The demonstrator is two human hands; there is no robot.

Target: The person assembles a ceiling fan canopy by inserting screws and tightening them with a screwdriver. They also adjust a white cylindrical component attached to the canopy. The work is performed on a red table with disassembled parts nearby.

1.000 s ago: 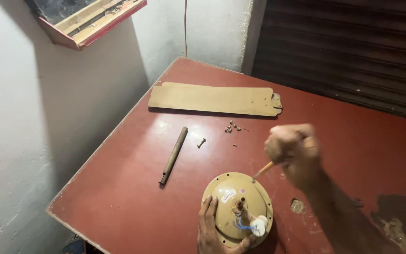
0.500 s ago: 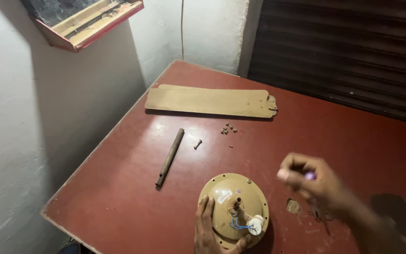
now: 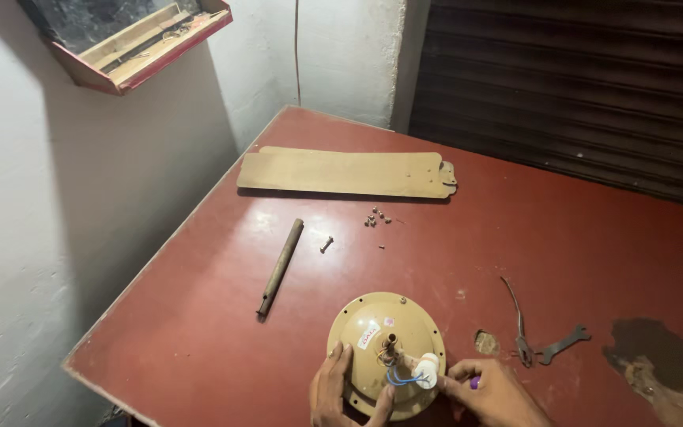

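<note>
A round tan fan motor housing (image 3: 373, 332) lies near the front edge of the red table (image 3: 199, 332), with a short shaft, blue wires and a white cylindrical part (image 3: 427, 370) on top. My left hand (image 3: 335, 389) grips the housing's left front rim, thumb on top. My right hand (image 3: 493, 392) rests against the housing's right side by the white part, its fingers closed around a small purple-ended tool (image 3: 474, 383); most of the tool is hidden.
A tan fan blade (image 3: 341, 172) lies at the back. A metal rod (image 3: 280, 266), a bolt (image 3: 326, 243) and several small screws (image 3: 377, 217) lie mid-table. Pliers (image 3: 519, 332) and a flat wrench (image 3: 563, 344) sit right of the housing. Wall left, shutter behind.
My right hand came down from above the table's middle to the housing's right side. My left hand stayed on the housing.
</note>
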